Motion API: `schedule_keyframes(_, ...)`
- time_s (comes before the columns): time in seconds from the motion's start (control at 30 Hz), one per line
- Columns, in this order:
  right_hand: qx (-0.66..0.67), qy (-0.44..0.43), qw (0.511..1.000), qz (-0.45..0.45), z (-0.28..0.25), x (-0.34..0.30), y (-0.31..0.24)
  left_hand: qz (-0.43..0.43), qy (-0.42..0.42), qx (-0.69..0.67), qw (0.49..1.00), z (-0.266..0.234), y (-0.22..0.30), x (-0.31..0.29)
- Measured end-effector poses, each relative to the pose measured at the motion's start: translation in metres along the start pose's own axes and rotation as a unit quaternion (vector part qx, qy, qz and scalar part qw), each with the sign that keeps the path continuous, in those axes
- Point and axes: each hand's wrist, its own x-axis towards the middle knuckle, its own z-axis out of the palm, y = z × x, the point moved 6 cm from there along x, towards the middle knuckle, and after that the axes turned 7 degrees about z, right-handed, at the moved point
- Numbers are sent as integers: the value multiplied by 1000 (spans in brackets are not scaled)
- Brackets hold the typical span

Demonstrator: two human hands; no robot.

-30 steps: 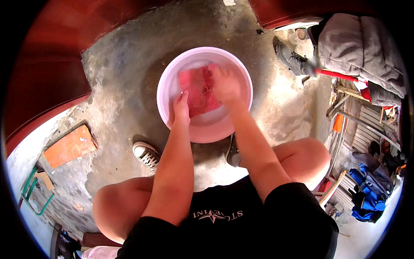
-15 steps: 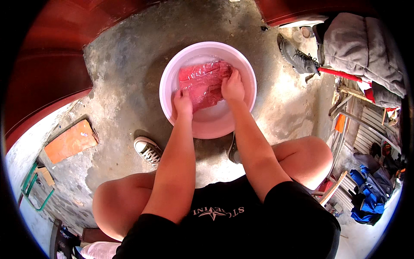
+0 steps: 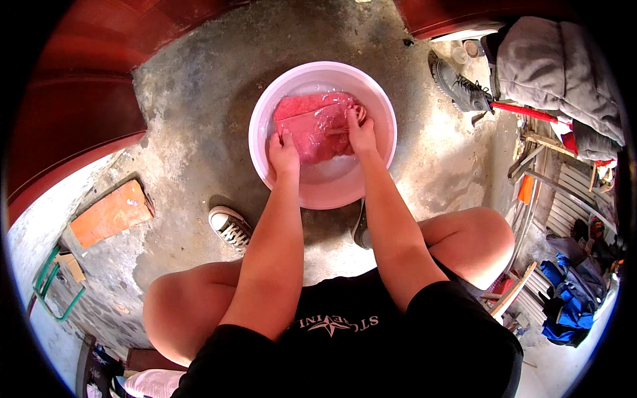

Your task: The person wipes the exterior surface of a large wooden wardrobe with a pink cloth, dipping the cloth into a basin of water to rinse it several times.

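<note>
A round pink basin (image 3: 323, 196) stands on the floor between my feet, with water in it. In the water lies a soaked red cloth (image 3: 315, 126), spread fairly flat with creases across it. My left hand (image 3: 284, 154) grips the cloth's near left edge, thumb on top. At its right edge, my right hand (image 3: 361, 132) holds a bunched fold of the cloth between thumb and fingers. Some fingers of both hands are hidden under the cloth or water.
Bare concrete surrounds the basin. My sneaker (image 3: 229, 227) stands near its lower left. An orange-red brick (image 3: 111, 213) lies at the left. To the right are a dark laced boot (image 3: 462, 89), a grey padded garment (image 3: 554, 69) and a blue bag (image 3: 570, 298).
The cloth has shifted and lies flatter at its far side. My right hand has moved slightly nearer to me, with a fold now gathered in it.
</note>
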Motion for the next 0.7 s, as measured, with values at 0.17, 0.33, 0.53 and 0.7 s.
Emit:
schedule_keyframes(0.17,-167,-47,985,2,-9,9,-7,-28,-28,-62,997,8,3,-2)
schedule_keyframes(0.33,-204,-7,958,-202,-26,-54,-88,-53,-56,-87,993,10,18,-13)
schedule_keyframes(0.53,-205,-110,934,-270,37,-112,-110,-186,-150,-244,940,31,-14,-10)
schedule_keyframes(0.7,-260,-70,938,-220,34,-126,-96,-307,-144,-244,908,20,-12,-19)
